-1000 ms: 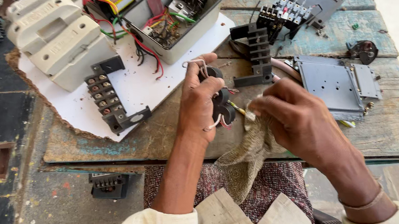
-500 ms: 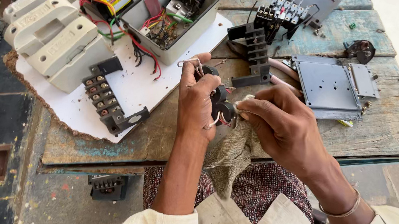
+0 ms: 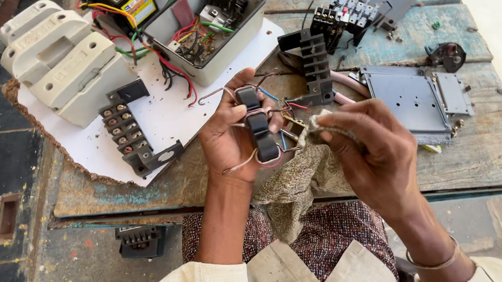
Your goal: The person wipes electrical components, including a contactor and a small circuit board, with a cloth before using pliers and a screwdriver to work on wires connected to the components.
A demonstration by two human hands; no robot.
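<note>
Weathered planks with flaking blue paint make up the bench (image 3: 485, 152), seen from the single head view, strewn with stripped electrical parts.

Near the middle of the view, the left hand (image 3: 232, 140) is closed around a small black coil part (image 3: 259, 127) with thin wires (image 3: 220, 91) curling off it, held upright above the bench's near edge. At about 3 o'clock from it, the right hand (image 3: 369, 153) pinches a grey-brown cloth (image 3: 297, 183) against the part's side; the rest of the cloth hangs down toward the lap.

At 12 o'clock sits an open grey box (image 3: 217, 63) full of coloured wiring, on a white sheet (image 3: 160, 116). At 10 o'clock lie pale moulded covers (image 3: 58, 56), and at 9 o'clock a black terminal strip (image 3: 131, 139). A grey metal plate (image 3: 410, 101) lies at 3 o'clock, well apart from a black finned block (image 3: 315, 64) at 1 o'clock.

Risks, as I judge them: the cloth's loose weave could snag the fine wires and bend or snap one (they look fragile). A loosened left grip could drop the part over the edge.
</note>
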